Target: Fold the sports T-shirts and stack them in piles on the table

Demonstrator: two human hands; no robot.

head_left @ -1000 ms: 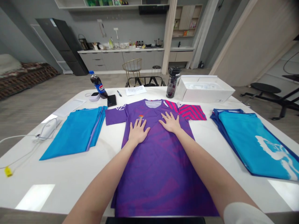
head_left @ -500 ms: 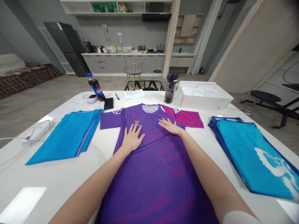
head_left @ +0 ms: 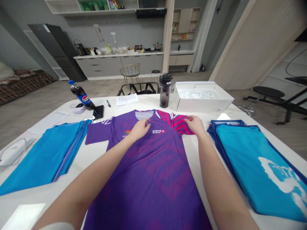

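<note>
A purple jersey (head_left: 148, 166) lies spread face up on the white table (head_left: 103, 174), its collar away from me and both sleeves out. My left hand (head_left: 141, 127) is over the chest just below the collar, fingers drawn together; whether cloth is between them is hidden. At the pink striped sleeve (head_left: 178, 123) on the right, my right hand (head_left: 194, 124) has its thumb and fingers pinched on the sleeve's edge. Folded blue cloth (head_left: 45, 153) lies left of the jersey, and a folded turquoise and navy stack (head_left: 251, 159) lies to its right.
Along the far side are a cola bottle (head_left: 82, 95), a phone (head_left: 98, 112), a pen (head_left: 108, 103), a printed sheet (head_left: 127, 99), a dark tumbler (head_left: 165, 91) and an open white box (head_left: 201, 103). A white device with a cable (head_left: 14, 151) is at the left edge.
My left hand has moved up toward the collar and its fingers have closed. My right hand has gone from the chest to the striped sleeve and pinched. The camera view has shifted right.
</note>
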